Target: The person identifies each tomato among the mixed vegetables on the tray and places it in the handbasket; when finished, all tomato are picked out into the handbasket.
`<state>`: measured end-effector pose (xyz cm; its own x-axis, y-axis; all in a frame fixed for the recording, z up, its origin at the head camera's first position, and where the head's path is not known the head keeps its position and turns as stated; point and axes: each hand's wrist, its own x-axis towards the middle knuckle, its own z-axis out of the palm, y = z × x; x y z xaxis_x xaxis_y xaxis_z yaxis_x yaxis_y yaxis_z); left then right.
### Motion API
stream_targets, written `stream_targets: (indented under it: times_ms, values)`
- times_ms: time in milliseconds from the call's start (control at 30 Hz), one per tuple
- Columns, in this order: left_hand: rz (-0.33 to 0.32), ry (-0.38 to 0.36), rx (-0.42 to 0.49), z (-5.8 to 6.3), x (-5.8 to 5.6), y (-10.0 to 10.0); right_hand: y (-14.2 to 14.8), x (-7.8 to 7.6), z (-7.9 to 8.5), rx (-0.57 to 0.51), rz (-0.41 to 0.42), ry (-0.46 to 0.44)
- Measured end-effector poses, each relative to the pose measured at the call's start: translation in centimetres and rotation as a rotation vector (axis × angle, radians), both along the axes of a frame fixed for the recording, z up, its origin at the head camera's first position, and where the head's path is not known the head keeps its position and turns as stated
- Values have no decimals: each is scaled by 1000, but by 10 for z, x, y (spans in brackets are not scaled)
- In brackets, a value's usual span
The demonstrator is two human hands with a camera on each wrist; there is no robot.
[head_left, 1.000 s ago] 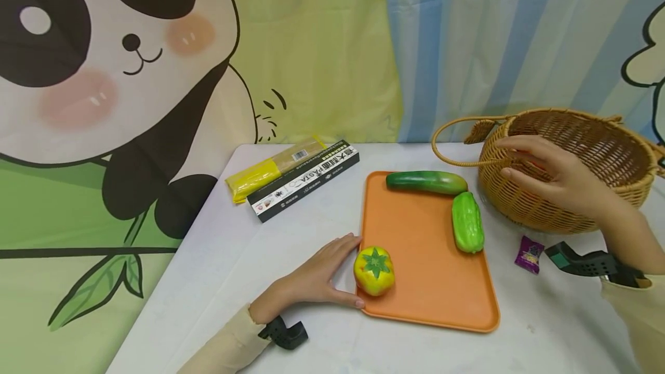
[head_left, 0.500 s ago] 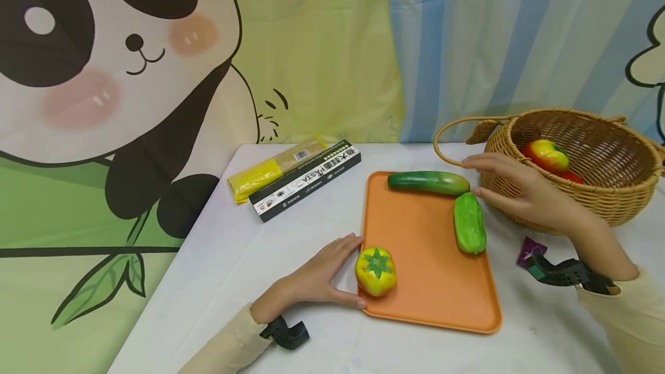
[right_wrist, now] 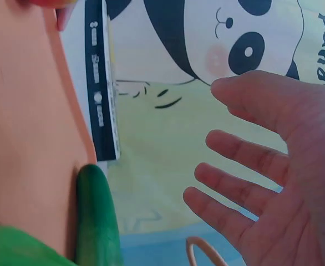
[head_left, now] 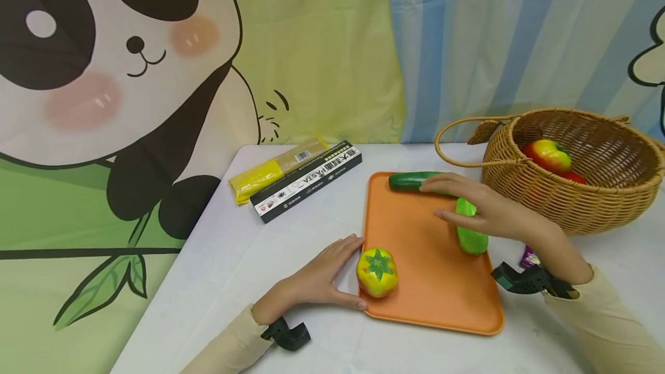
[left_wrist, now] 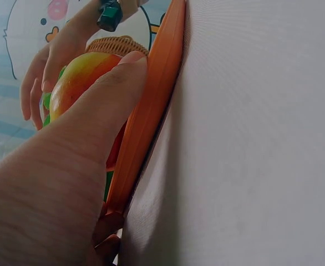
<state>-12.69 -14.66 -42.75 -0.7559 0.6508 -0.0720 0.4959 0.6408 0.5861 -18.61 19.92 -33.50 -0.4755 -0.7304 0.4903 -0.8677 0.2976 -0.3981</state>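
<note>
My left hand (head_left: 322,279) rests at the left side of the orange tray (head_left: 426,281), thumb and fingers spread along its rim. Close by, on the tray's near left part, sits a yellow toy fruit or vegetable with a green star-shaped top (head_left: 377,273). Over the tray's right side hovers my right hand (head_left: 483,206), holding nothing. It partly covers the dark green cucumber (head_left: 405,181) and a bright green, ridged vegetable (head_left: 473,241). In the right wrist view the fingers are apart, and the cucumber (right_wrist: 98,216) lies clear of them.
A wicker basket (head_left: 571,206) at the right holds a red-yellow toy fruit (head_left: 550,156) and something red. A purple packet (head_left: 529,257) lies partly behind the right wrist. A black pasta box (head_left: 306,180) and a yellow-ended pasta pack (head_left: 277,169) lie at the back left.
My right hand has moved left from the basket's mouth to above the tray. The red-yellow fruit in the basket has come into view. My left hand stays put.
</note>
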Motion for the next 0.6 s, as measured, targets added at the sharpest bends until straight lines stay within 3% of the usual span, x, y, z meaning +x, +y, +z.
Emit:
stream_targets:
  times_ms: [167,367,600]
  values:
    - [-1,4,1,-1,0,0,-10,4,-5,40,7,-78]
    - [-3,8,-7,-1,0,0,-20,4,-17,30,76,-230]
    - [-9,8,-3,-2,-1,0,-31,6,-28,132,149,-392]
